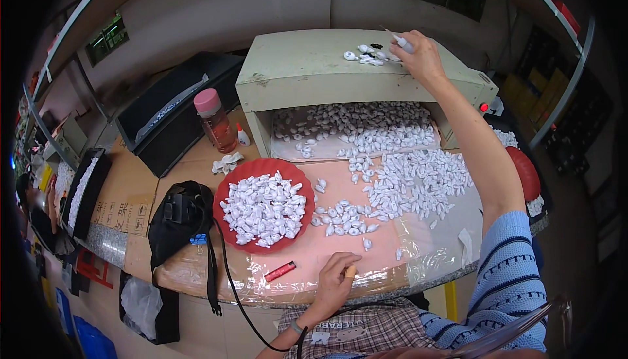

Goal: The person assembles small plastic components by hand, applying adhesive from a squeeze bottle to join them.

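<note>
High over the top of a beige metal box (307, 71), my right hand (420, 55) is closed round a small white squeeze bottle (404, 44) with a thin pointed nozzle. Beside it on that top lies a small group of white pieces (369, 57) with dark bits among them. My left hand (335, 279) rests open on the pink table covering near the front edge, holding nothing I can see. One of its digits wears a tan finger cot (350, 271). Just beyond those fingers sits a single small white bulb-shaped piece (367, 244).
A red bowl (226, 228) heaped with white pieces stands left of centre. More pieces (418, 182) spread before and inside the box. A pink-capped bottle (214, 123), a red-capped squeeze bottle (243, 135), a black cap (176, 222), a cable and a red lighter (280, 271) lie leftward.
</note>
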The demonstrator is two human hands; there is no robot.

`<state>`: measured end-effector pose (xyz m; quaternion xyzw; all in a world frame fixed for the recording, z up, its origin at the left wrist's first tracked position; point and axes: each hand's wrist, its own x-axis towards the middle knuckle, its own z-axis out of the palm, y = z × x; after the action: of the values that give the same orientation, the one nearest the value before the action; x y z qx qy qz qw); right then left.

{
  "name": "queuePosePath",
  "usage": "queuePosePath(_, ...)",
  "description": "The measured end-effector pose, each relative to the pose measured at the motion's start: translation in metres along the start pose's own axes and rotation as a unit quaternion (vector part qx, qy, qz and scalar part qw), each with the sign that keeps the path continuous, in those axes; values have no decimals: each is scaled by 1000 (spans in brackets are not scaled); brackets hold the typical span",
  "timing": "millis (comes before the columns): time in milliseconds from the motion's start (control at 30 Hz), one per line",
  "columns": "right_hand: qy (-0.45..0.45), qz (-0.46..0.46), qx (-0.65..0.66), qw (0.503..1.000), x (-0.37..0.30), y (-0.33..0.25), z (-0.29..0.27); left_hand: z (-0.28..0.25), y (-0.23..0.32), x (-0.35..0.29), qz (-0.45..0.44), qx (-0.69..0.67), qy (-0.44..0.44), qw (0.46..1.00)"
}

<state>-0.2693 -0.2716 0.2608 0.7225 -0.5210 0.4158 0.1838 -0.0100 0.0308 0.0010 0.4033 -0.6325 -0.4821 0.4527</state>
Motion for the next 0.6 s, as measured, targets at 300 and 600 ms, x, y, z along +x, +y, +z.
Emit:
queuePosePath(300,-144,133,244,950,-168,-51,-75,0,-9,12,33,26,21,999)
queuePosePath(600,-244,221,237,914,-342,-52,-82,9,-12,13,-11,32,-4,999)
